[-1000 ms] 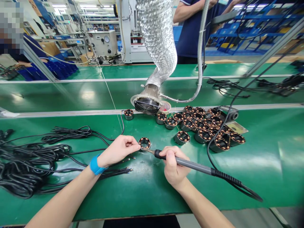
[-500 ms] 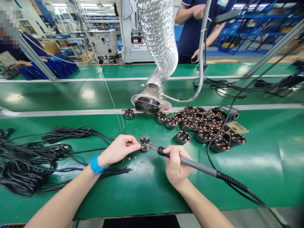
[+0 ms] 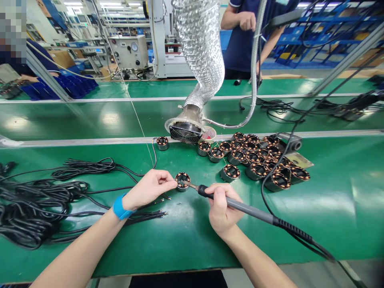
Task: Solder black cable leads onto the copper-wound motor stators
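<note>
A motor stator [image 3: 182, 187], a short round core ringed with copper windings, stands on the green bench in front of me. My right hand [image 3: 223, 208] is closed round the grey handle of a soldering iron [image 3: 249, 208], whose tip reaches over the stator's ring. My left hand [image 3: 154, 186], with a blue band at the wrist, has thumb and forefinger pinched at the stator's left edge. What lies between those fingertips is too small to tell. Black cables [image 3: 39, 212] lie under and beside my left arm, several with stripped wire ends showing.
Several more stators [image 3: 255, 170] cluster at the right, and one stator [image 3: 162, 143] with a cable attached stands further back. A fume-extraction hood [image 3: 185, 130] hangs above the bench. Near it sits a small round container [image 3: 208, 135]. The iron stand [image 3: 292, 144] is behind the cluster. Across the line stands a co-worker [image 3: 243, 44].
Both my hands, the iron and the stator look nearly unmoved, apart from a slight camera shift. Across the line, the co-worker's hands have moved, and a small black item now lies on that bench.
</note>
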A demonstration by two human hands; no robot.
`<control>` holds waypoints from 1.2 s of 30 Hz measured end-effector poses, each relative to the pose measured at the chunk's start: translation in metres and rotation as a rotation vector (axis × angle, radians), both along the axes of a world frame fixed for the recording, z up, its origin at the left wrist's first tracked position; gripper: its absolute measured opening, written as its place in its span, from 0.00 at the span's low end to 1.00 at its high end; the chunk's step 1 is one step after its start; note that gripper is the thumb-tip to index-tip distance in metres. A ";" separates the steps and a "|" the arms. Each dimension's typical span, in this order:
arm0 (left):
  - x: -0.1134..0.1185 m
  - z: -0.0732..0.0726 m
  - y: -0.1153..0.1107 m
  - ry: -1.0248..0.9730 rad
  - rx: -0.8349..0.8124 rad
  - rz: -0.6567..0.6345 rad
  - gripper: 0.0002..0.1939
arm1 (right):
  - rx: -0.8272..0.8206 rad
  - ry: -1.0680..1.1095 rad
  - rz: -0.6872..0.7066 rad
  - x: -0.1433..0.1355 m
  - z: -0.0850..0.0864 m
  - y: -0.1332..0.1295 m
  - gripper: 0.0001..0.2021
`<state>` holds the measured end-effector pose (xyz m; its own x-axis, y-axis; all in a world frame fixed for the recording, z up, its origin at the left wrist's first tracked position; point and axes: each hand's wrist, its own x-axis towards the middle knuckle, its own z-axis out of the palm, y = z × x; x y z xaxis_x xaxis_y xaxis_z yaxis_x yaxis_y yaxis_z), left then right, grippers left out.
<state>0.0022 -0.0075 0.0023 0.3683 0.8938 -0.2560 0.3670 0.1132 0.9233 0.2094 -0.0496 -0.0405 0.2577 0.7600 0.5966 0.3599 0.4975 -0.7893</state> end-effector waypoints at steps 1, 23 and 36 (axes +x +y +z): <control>0.000 0.000 0.000 0.001 0.000 0.000 0.16 | 0.004 0.002 0.000 0.000 0.000 0.000 0.16; -0.002 0.003 0.003 -0.058 -0.119 -0.025 0.11 | -0.114 -0.361 0.368 -0.015 -0.003 0.021 0.34; -0.016 0.002 0.008 -0.022 -0.094 -0.036 0.12 | -0.131 -0.425 0.454 -0.009 -0.007 0.030 0.28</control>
<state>-0.0135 0.0007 0.0041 0.4060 0.8522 -0.3300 0.3525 0.1871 0.9169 0.2006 -0.0200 -0.0472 -0.3465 0.8117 0.4702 0.4312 0.5830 -0.6886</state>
